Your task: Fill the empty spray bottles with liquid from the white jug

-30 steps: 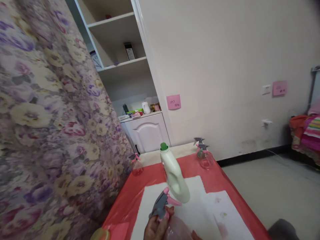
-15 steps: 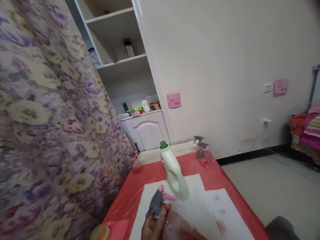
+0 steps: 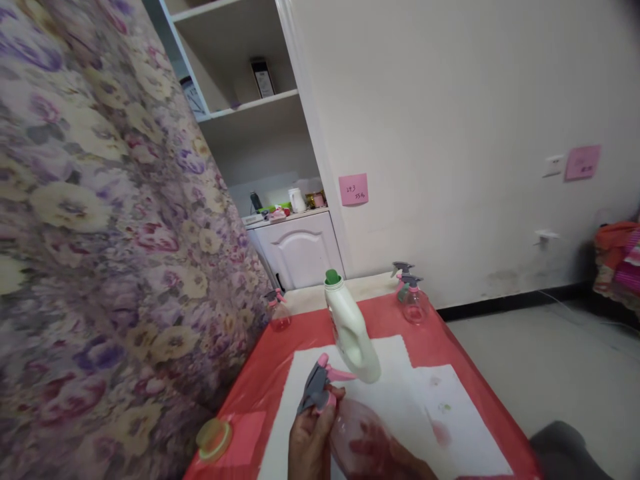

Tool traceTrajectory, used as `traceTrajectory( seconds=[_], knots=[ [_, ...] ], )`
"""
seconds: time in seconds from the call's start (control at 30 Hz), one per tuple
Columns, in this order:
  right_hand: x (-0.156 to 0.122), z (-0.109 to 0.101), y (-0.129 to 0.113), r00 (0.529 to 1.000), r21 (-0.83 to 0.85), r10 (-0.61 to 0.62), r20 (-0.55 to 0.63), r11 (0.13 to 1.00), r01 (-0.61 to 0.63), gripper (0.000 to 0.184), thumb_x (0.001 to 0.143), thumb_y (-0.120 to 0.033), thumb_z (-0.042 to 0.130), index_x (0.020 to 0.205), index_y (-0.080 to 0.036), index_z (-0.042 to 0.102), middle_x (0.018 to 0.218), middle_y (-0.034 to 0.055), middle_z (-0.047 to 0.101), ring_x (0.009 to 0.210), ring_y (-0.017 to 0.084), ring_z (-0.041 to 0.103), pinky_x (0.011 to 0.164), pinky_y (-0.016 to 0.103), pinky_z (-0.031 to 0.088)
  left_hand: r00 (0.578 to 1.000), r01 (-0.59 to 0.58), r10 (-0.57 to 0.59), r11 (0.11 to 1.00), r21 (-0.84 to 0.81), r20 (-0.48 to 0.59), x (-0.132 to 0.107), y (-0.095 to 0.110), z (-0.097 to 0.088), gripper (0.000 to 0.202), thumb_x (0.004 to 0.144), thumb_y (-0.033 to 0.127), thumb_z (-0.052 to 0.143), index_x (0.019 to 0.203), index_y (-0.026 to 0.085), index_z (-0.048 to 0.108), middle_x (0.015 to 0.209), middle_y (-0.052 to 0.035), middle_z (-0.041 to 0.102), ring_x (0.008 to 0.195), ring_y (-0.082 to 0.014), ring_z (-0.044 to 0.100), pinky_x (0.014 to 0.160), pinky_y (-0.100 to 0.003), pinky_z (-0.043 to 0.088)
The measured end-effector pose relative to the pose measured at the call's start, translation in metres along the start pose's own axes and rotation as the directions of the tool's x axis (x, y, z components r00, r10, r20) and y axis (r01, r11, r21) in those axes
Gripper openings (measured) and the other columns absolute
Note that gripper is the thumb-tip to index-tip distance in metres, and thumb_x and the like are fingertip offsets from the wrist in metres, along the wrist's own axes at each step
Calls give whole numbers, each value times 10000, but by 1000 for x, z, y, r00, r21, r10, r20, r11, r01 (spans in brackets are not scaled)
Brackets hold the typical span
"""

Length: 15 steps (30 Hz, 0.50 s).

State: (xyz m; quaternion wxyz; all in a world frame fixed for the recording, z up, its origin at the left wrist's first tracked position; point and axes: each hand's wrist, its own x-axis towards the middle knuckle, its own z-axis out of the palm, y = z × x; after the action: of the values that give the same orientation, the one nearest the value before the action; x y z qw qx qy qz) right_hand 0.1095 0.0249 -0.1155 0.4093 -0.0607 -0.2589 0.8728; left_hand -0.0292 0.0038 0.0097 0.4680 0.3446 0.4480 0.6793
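Near the bottom centre of the head view is a clear spray bottle (image 3: 349, 427) with a grey-and-pink trigger head (image 3: 315, 388). My left hand (image 3: 313, 440) grips it at the pink collar, its fingers closed just below the trigger. Around the body is my right hand (image 3: 400, 455), and its fingers show blurred through the transparent wall. The bottle is tilted, its nozzle end toward the upper left. Just beyond it, a pale green jug (image 3: 354, 333) with a green piece in its mouth stands on white paper (image 3: 400, 413).
Another clear spray bottle (image 3: 281, 317) stands at the table's left edge. More spray bottles (image 3: 415, 307) are at the far right. A round yellowish lid (image 3: 214, 440) lies at the lower left on the red tablecloth (image 3: 305, 333). A floral curtain (image 3: 125, 267) hangs along the left.
The view has tipped down and shifted slightly left, bringing more of both hands and the round lid into sight. Both hands still hold the spray bottle.
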Motion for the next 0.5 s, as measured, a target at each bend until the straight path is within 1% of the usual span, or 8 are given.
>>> traceTrajectory(
  seconds=[0.07,0.1,0.2,0.27,0.3,0.33,0.4,0.5],
  knots=[
    [3,-5,3,1000,19,3,-13,1000,-3,507,636,-472,817,1091,-299,677,1155,42,707,1126,301,636,951,471,460,1000,6,-6,1000,-2,11,2,0,-2,337,659,424,818,883,180,754,909,-72,739,931,-230,661,926,-339,473],
    [5,-7,5,1000,31,8,-16,999,-8,524,628,-495,815,1091,-290,679,1135,47,715,1104,296,647,950,468,457,1000,5,-5,1000,-5,14,2,0,-3,326,666,420,815,880,182,752,908,-67,738,931,-227,659,925,-335,471],
    [5,-7,9,998,79,49,-28,996,-47,559,720,-660,679,1062,-218,699,1031,85,750,994,274,687,917,453,474,999,13,-13,1000,-2,36,3,-2,-5,334,676,426,807,893,180,747,930,-73,739,943,-233,655,912,-334,473],
    [1,-3,11,993,122,113,-26,987,-109,587,771,-691,612,1018,-170,717,921,94,772,913,250,707,883,408,492,999,9,-9,1000,4,43,2,-2,-5,351,672,431,809,904,176,746,950,-82,741,962,-242,653,920,-339,470],
    [-1,-1,11,991,140,136,-20,981,-132,573,772,-679,626,1007,-165,724,896,92,778,890,244,712,868,394,498,999,4,-4,1000,8,40,1,-1,-4,351,671,430,810,903,175,746,955,-83,741,969,-242,651,924,-337,467],
    [-4,2,11,991,149,136,-20,980,-131,545,756,-654,665,1010,-175,726,907,87,782,893,242,713,865,387,500,1000,1,-1,1000,8,31,0,1,-3,344,672,426,811,898,174,747,953,-82,740,967,-238,650,921,-333,469],
    [-8,7,9,996,132,80,-33,988,-75,510,699,-582,759,1059,-223,715,1026,73,771,946,247,705,880,393,497,1000,-3,3,1000,-3,12,-1,5,-1,328,676,418,809,887,174,749,947,-77,736,953,-231,651,906,-329,477],
    [-11,15,5,997,84,-20,-75,996,26,603,619,-447,860,1167,-294,661,1228,34,694,1016,236,684,893,371,488,1000,-2,2,999,-35,-4,-2,10,2,325,671,410,813,884,172,753,928,-75,733,938,-230,656,903,-335,485]
  ],
)
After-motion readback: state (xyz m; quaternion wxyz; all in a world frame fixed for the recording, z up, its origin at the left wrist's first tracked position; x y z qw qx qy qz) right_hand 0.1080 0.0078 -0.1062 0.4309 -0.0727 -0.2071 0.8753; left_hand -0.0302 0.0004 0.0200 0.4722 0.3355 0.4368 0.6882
